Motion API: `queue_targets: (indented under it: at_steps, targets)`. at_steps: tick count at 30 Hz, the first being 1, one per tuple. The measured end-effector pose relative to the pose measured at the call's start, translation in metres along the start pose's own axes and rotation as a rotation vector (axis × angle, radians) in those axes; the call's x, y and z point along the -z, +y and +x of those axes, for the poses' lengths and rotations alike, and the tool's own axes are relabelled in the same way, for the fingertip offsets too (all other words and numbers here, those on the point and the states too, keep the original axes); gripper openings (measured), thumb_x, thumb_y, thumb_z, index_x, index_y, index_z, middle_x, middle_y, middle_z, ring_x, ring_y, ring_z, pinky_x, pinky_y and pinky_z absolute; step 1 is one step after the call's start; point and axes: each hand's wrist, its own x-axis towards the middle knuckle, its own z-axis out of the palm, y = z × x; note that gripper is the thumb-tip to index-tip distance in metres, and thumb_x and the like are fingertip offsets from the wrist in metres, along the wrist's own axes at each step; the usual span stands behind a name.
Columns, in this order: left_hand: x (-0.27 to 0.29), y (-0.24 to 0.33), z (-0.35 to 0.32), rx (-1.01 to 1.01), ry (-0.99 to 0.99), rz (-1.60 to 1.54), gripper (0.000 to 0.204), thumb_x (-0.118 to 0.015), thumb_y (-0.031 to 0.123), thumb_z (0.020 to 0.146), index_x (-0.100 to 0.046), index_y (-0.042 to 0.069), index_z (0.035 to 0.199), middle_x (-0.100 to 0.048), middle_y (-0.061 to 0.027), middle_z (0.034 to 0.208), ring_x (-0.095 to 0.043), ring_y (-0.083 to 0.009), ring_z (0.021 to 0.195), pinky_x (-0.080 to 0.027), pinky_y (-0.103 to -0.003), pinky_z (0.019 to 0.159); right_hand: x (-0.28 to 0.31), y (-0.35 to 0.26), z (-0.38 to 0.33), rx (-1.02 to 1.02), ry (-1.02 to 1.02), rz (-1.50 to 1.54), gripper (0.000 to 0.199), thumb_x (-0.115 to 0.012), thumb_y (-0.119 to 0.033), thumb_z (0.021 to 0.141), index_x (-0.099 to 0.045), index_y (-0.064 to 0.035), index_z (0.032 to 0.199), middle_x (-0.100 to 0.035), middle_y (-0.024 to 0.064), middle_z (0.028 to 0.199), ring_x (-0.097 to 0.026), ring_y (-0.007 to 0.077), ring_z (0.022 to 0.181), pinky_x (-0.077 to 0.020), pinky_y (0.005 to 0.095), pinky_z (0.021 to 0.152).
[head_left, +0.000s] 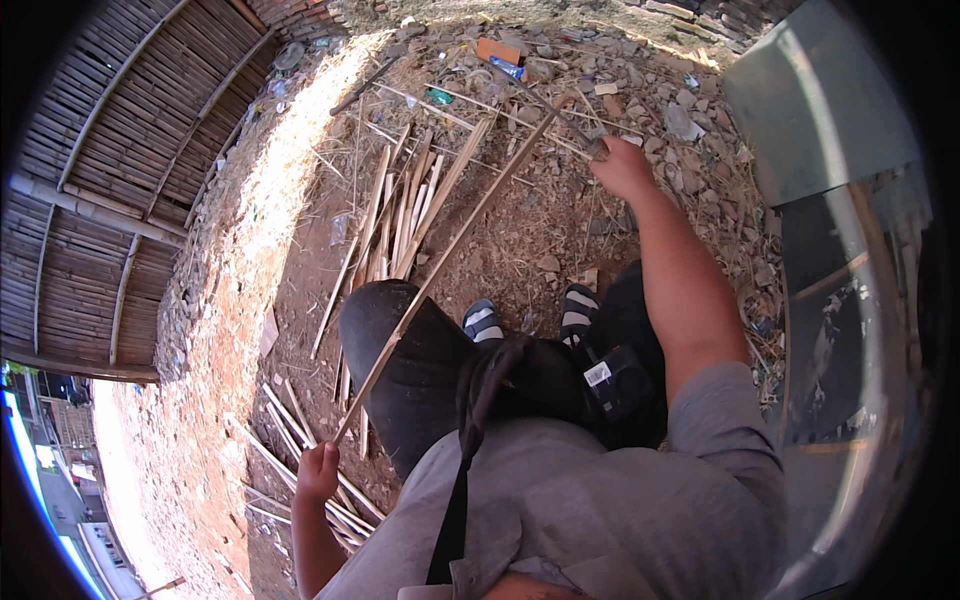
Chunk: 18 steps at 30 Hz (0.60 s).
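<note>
My left hand (318, 472) is closed round the lower end of a long bamboo strip (440, 262). The strip slants up across my left knee, away from me to the right. In my right hand (624, 168), out in front on an extended arm, is the handle of a long dark-bladed knife (540, 100). Its blade points away to the left and crosses close to the strip's far end; whether they touch I cannot tell. A pile of split bamboo strips (408, 215) lies on the ground beyond my left knee. More strips (290, 425) lie by my left hand.
A woven bamboo wall (110, 130) stands at the left, and a grey-green sheet panel (820, 110) at the right. Rubble and stones (690, 190) cover the ground ahead, below a brick wall (310, 17). A dark stick (362, 87) lies at the far left of the strips.
</note>
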Motion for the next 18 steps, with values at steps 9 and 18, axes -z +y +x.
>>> queue_targets:
  at_steps: [9,18]
  targets:
    - [-0.016,-0.002,-0.003,-0.161,0.139,0.143,0.045,-0.045,0.036,0.103,-0.051,0.002,0.074,-0.053,-0.0205,0.059,-0.058,-0.0447,0.059,-0.042,-0.051,0.055,0.024,-0.031,-0.017,0.227,-0.118,-0.093,0.03,-0.071,-0.021,0.08,-0.07,-0.0094,0.108,-0.07,0.0165,0.096,-0.068,0.0355,0.091,-0.0528,0.0467,0.079]
    - [-0.041,-0.006,-0.004,-0.236,0.318,0.274,0.031,-0.049,0.03,0.1,-0.052,0.006,0.082,-0.057,-0.0195,0.062,-0.06,-0.0455,0.059,-0.045,-0.054,0.052,0.028,-0.003,-0.011,0.077,-0.028,-0.028,0.04,-0.07,-0.024,0.08,-0.068,-0.0069,0.116,-0.069,0.0192,0.102,-0.066,0.0385,0.099,-0.0517,0.047,0.084]
